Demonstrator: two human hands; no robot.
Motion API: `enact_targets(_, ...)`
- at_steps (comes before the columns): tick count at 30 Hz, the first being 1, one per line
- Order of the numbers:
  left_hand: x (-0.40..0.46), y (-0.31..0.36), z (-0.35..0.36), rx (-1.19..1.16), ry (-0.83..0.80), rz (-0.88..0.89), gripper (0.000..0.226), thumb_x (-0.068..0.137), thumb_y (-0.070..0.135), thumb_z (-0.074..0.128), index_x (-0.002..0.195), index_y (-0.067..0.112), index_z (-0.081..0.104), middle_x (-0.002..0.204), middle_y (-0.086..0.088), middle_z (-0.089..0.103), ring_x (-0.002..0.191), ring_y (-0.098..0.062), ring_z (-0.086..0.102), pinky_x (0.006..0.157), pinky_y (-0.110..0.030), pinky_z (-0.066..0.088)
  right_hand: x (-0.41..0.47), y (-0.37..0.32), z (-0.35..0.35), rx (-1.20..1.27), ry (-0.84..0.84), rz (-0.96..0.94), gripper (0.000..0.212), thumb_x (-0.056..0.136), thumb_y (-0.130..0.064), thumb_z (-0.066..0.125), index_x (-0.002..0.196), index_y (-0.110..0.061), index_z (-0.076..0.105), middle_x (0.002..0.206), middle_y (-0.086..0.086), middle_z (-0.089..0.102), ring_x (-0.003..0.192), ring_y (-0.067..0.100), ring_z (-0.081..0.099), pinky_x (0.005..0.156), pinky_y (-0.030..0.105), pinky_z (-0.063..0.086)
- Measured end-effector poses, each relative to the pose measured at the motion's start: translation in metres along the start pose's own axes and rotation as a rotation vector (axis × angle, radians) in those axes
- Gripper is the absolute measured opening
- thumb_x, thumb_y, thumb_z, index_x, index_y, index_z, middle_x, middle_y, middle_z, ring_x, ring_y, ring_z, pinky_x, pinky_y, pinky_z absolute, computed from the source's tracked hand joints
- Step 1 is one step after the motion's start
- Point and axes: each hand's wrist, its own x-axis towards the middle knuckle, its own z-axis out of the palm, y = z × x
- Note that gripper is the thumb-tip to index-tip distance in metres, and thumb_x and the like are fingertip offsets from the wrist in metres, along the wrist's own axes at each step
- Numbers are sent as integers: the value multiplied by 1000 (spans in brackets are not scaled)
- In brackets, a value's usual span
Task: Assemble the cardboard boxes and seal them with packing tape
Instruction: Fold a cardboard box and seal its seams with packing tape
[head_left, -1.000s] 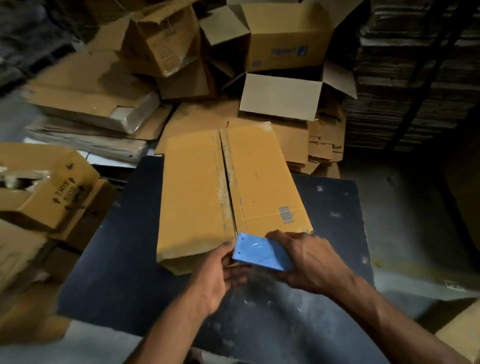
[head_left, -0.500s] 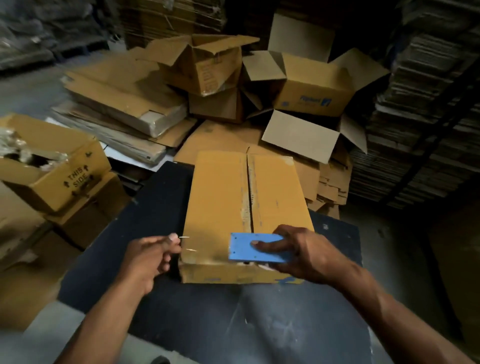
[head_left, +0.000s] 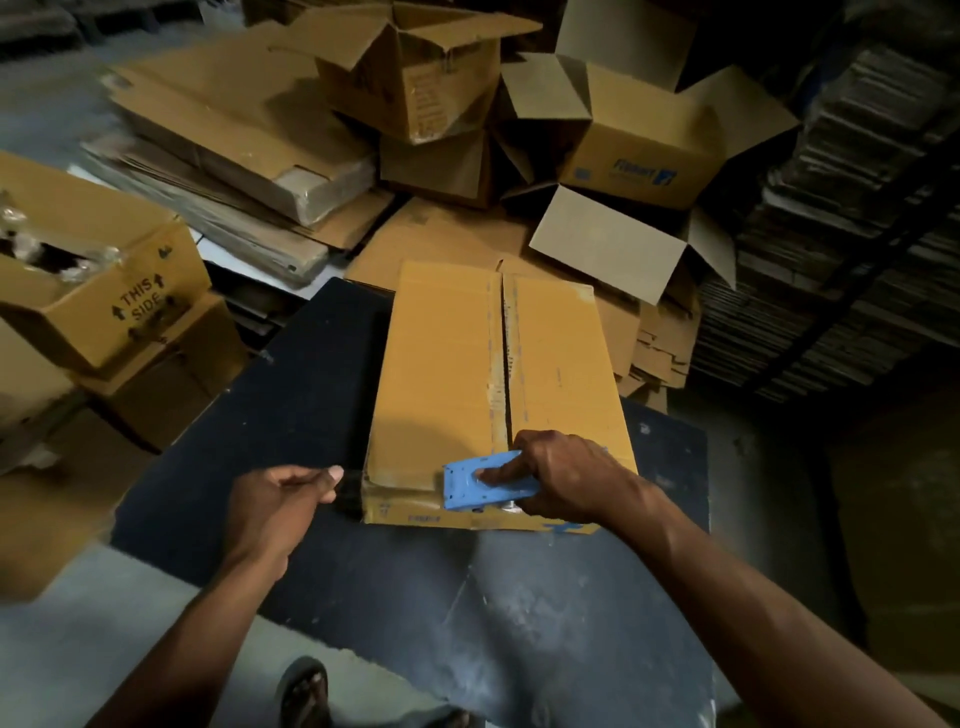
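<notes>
While my right hand (head_left: 563, 480) grips the dispenser (head_left: 485, 482) at the near end of the box (head_left: 498, 384) on the table (head_left: 291, 415), my left hand (head_left: 280, 501), pinching the tape end, should keep it taut and centred on the seam.

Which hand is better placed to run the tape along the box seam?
The right hand: it grips the blue tape dispenser at the near end of the seam. The left hand is beside the box, apparently pinching the tape end.
</notes>
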Motion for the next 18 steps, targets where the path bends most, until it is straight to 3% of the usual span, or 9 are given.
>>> enact_targets(6, 17, -17, 1, 79, 4, -36, 18, 87, 29, 83, 79, 14, 78, 72, 3, 76, 80, -17, 71, 69, -32, 48, 18, -18, -8, -30, -43, 34, 54, 96, -33, 66, 144, -54, 51, 122, -2, 55, 112, 26, 61, 77, 31, 36)
enact_targets(9, 22, -30, 2, 52, 10, -67, 22, 86, 30, 84, 71, 15, 78, 69, 4, 76, 82, -22, 72, 81, -39, 54, 24, -24, -13, -39, -49, 48, 55, 95, -32, 68, 142, -55, 52, 125, -4, 56, 113, 25, 61, 79, 30, 37)
enact_targets(14, 27, -26, -2, 6, 22, 3, 18, 88, 29, 82, 76, 17, 78, 71, 4, 76, 82, -17, 70, 69, -28, 46, 25, -23, -13, -14, -67, 78, 57, 94, -33, 68, 141, -59, 50, 113, -7, 50, 109, 24, 61, 76, 30, 34)
enact_targets(18, 35, -26, -7, 15, 2, -5, 20, 89, 30, 81, 76, 15, 78, 75, 2, 76, 82, -16, 69, 68, -28, 44, 27, -28, -15, -18, -85, 80, 58, 96, -35, 68, 144, -59, 46, 112, -7, 49, 107, 23, 61, 74, 32, 36)
